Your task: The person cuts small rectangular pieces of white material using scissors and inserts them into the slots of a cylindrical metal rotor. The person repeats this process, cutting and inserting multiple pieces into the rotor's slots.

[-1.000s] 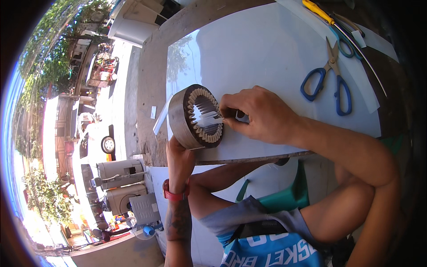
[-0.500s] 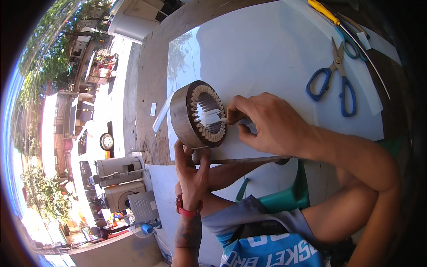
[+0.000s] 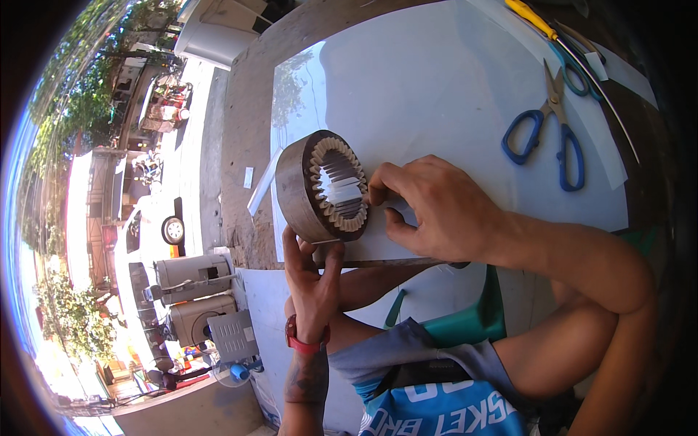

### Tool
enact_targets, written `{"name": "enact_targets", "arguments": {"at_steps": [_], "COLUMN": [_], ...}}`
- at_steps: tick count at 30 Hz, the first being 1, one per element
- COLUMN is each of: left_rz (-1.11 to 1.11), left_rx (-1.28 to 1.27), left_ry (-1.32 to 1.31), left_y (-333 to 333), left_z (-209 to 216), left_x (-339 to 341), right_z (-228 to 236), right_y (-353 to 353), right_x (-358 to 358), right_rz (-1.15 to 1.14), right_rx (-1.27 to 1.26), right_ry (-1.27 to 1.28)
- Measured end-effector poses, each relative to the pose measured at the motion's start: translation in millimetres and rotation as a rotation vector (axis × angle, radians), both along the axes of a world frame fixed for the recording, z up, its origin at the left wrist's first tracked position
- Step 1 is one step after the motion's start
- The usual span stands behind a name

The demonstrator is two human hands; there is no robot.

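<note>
A steel motor stator core (image 3: 297,192) stands on its side on the white sheet (image 3: 429,87), its toothed bore facing right. Cream insulation paper (image 3: 317,166) lines its slots, and white paper strips (image 3: 342,190) show inside the bore. From below, my left hand (image 3: 313,280) grips the core's lower edge, thumb on the near side and fingers behind. My right hand (image 3: 436,207) is at the core's right face, with its bent index fingertip against the slot ends. The thumb is apart from that finger, and nothing shows between them.
Blue-handled scissors (image 3: 554,116) lie open on the right. Beyond them are teal-handled scissors (image 3: 574,71) and a yellow-handled screwdriver (image 3: 534,18). A narrow white strip (image 3: 263,183) lies left of the core, beside a small white scrap (image 3: 249,177). The table's near edge runs above my legs.
A white piece at my right fingertip, sticking out of a slot before, no longer shows there. The right index finger has shifted slightly left and up against the core's rim.
</note>
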State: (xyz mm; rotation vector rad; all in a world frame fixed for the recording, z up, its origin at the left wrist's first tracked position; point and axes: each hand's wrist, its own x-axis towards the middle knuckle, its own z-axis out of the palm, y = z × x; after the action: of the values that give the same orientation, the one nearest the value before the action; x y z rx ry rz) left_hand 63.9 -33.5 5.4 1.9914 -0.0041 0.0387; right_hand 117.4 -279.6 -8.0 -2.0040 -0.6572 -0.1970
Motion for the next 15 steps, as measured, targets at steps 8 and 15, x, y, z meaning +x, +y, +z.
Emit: {"name": "enact_targets", "arguments": {"at_steps": [8,15], "left_rz": [-0.015,-0.035], "left_rx": [0.013,-0.033], "left_ry": [-0.018,-0.071], "left_y": [2,14], "left_z": [0,6], "left_x": [3,25], "right_z": [-1,-5], "right_y": [-3,-3], "right_x": [4,14], "right_rz": [0.029,-0.012], "right_rx": [0.057,0.135], "right_ry": [0.066,0.013]}}
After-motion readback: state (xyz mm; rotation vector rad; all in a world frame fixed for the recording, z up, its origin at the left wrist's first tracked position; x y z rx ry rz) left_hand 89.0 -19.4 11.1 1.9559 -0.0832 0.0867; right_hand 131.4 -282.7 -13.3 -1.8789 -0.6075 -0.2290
